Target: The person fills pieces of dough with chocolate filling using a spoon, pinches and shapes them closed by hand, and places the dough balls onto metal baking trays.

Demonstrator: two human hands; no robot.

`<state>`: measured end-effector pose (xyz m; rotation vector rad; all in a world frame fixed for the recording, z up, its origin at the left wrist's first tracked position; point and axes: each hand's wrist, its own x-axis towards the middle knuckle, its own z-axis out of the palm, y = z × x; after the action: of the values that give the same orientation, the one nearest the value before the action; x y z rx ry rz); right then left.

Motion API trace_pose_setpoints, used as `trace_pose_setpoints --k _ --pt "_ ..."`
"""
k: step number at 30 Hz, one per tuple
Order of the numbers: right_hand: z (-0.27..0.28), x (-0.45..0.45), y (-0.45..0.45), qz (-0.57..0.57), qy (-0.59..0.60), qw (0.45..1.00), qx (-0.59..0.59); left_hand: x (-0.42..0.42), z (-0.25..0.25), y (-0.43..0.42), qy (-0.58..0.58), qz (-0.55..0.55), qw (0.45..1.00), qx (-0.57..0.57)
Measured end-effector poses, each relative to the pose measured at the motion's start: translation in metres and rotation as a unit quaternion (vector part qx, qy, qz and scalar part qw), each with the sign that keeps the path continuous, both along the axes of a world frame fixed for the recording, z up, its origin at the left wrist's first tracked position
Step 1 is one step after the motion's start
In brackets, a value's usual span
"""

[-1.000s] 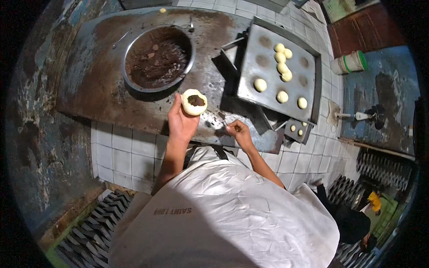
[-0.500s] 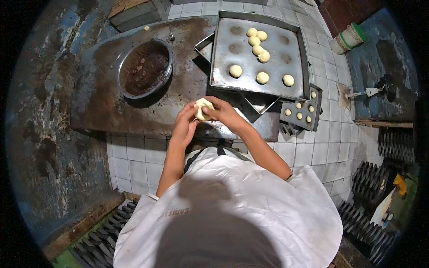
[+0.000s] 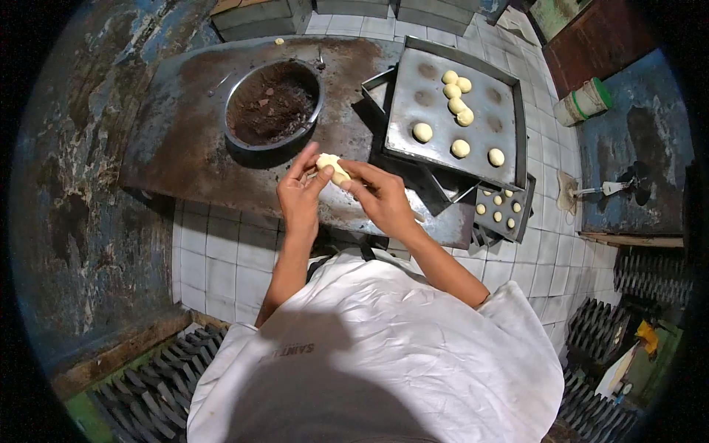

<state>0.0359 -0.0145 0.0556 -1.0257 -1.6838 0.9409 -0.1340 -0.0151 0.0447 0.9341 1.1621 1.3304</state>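
A pale yellow piece of dough (image 3: 334,167) is pinched between my two hands above the front of the dark work table (image 3: 192,177). My left hand (image 3: 300,196) grips its left end with the thumb and fingertips. On its other end, the fingers of my right hand (image 3: 378,193) are closed. Just beyond my hands stands a metal bowl (image 3: 235,139) of dark brown crumbly filling (image 3: 269,107). To the right, round dough balls (image 3: 461,148) sit on a large metal baking tray (image 3: 413,81), some in a touching row and others apart.
Beneath the large tray lie more metal trays, and a lower tray (image 3: 526,214) at the right carries several small dough balls. A white bucket with a green lid (image 3: 587,102) stands at the far right. Grey boxes (image 3: 266,20) line the back.
The dough has gone from a folded lump to a flatter, stretched piece between my hands, and my left fingers have spread more. The view has shifted, so the table and trays sit lower and further right.
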Motion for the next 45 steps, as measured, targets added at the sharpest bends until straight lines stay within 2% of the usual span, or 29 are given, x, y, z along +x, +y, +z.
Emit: trace_pose_setpoints --k 2,3,4,7,8,11,12,13,14,16,17,20,22,24,25,26,28,30,31,32,33,35,37,39,44,45 --pt "0.021 -0.020 -0.003 0.011 0.004 0.996 -0.083 -0.005 -0.005 0.003 -0.129 0.098 0.986 0.043" --pt "0.021 -0.030 -0.002 -0.008 -0.021 0.999 -0.025 -0.007 -0.004 0.004 -0.136 0.101 0.984 0.052" --pt "0.025 -0.035 0.001 -0.012 -0.025 0.999 -0.020 -0.011 -0.003 0.005 -0.142 0.097 0.984 0.056" --pt "0.037 -0.045 0.008 -0.032 -0.140 0.989 0.042 -0.022 0.015 0.002 -0.248 -0.017 0.963 0.102" --pt "0.043 -0.049 0.010 -0.063 -0.140 0.984 0.095 -0.028 0.023 0.000 -0.251 -0.021 0.962 0.103" --pt "0.060 -0.074 0.013 -0.144 -0.050 0.983 0.103 -0.041 0.043 -0.001 -0.300 -0.152 0.925 0.178" --pt "0.058 -0.082 0.013 -0.092 0.090 0.992 0.014 -0.044 0.046 0.000 -0.304 -0.158 0.923 0.178" --pt "0.055 -0.088 0.012 -0.037 0.228 0.970 -0.076 -0.048 0.048 0.001 -0.311 -0.145 0.922 0.181" --pt "0.048 -0.090 0.012 -0.043 0.226 0.970 -0.074 -0.051 0.049 0.003 -0.318 -0.132 0.921 0.183" --pt "0.044 -0.094 0.009 -0.065 0.138 0.984 -0.087 -0.062 0.041 0.008 -0.330 -0.114 0.923 0.161" --pt "0.044 -0.097 0.006 -0.077 0.086 0.992 -0.047 -0.068 0.035 0.009 -0.332 -0.101 0.929 0.130" --pt "0.077 -0.126 -0.015 -0.082 0.058 0.995 0.005 -0.079 0.036 0.016 -0.351 -0.052 0.932 0.077" --pt "0.072 -0.134 -0.018 -0.099 0.020 0.994 0.043 -0.086 0.033 0.019 -0.299 -0.007 0.951 0.079" --pt "0.057 -0.133 -0.016 -0.142 -0.170 0.970 0.104 -0.089 0.034 0.013 -0.272 -0.030 0.958 0.081" --pt "0.054 -0.135 -0.014 -0.172 -0.193 0.957 0.130 -0.088 0.036 0.010 -0.273 -0.048 0.957 0.081" --pt "0.054 -0.137 -0.011 -0.175 -0.193 0.956 0.132 -0.089 0.040 0.008 -0.273 -0.065 0.956 0.082" --pt "0.062 -0.147 -0.005 -0.279 -0.169 0.919 0.220 -0.101 0.053 0.005 -0.277 -0.097 0.954 0.060" --pt "0.068 -0.157 -0.001 -0.283 -0.061 0.933 0.213 -0.113 0.054 0.007 -0.335 -0.168 0.921 0.107" --pt "0.070 -0.157 -0.002 -0.215 0.022 0.971 0.100 -0.120 0.059 0.006 -0.351 -0.205 0.908 0.105" --pt "0.070 -0.156 -0.004 -0.141 0.103 0.984 -0.016 -0.122 0.058 0.007 -0.351 -0.205 0.908 0.105" --pt "0.067 -0.151 -0.003 -0.122 0.031 0.992 0.009 -0.123 0.055 0.007 -0.347 -0.192 0.911 0.111" --pt "0.061 -0.155 -0.003 -0.131 0.026 0.991 0.008 -0.127 0.045 0.008 -0.344 -0.179 0.914 0.117" --pt "0.060 -0.162 -0.004 -0.140 0.019 0.990 0.006 -0.133 0.030 0.010 -0.354 -0.132 0.925 0.047" --pt "0.060 -0.170 -0.005 -0.120 -0.075 0.980 0.137 -0.137 0.019 0.010 -0.354 -0.074 0.932 -0.002" --pt "0.048 -0.180 -0.006 -0.137 -0.158 0.971 0.113 -0.130 0.027 0.005 -0.334 -0.015 0.942 0.035" --pt "0.050 -0.180 0.000 -0.163 -0.161 0.956 0.180 -0.128 0.029 0.004 -0.324 -0.022 0.944 0.062"
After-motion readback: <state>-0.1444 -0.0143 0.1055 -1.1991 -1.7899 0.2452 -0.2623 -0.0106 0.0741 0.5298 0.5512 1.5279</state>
